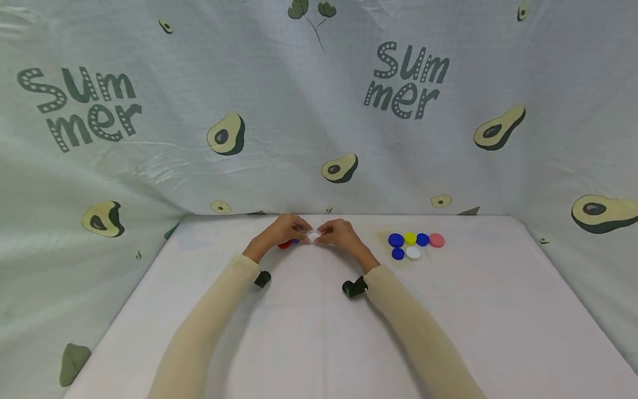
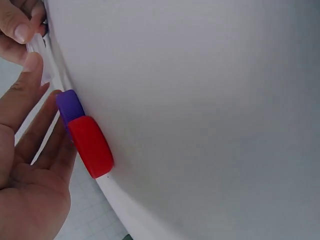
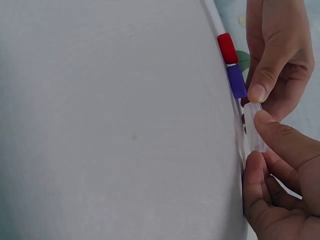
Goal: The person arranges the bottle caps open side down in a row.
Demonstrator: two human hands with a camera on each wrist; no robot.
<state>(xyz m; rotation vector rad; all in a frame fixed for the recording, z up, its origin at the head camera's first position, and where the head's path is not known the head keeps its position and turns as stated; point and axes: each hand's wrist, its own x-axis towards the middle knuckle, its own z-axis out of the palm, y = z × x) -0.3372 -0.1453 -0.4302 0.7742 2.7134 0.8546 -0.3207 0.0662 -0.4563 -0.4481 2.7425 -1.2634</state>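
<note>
A round translucent white cap (image 1: 313,236) is held between both hands near the table's far edge. From the left, my left hand (image 1: 285,229) pinches its rim; the left wrist view shows the thumb against the cap (image 2: 42,57). On the opposite side my right hand (image 1: 341,235) grips it with thumb and fingers, as the right wrist view also shows. Beside the left hand a red cap (image 2: 91,147) and a purple cap (image 2: 71,106) stand in a row on the table. The left fingers partly hide these two in the head view.
On the right part of the white table (image 1: 319,332) lies a group of round caps: blue (image 1: 396,240), yellow (image 1: 410,238), pink (image 1: 436,240) and white (image 1: 413,253). A printed cloth (image 1: 289,111) hangs behind the far edge.
</note>
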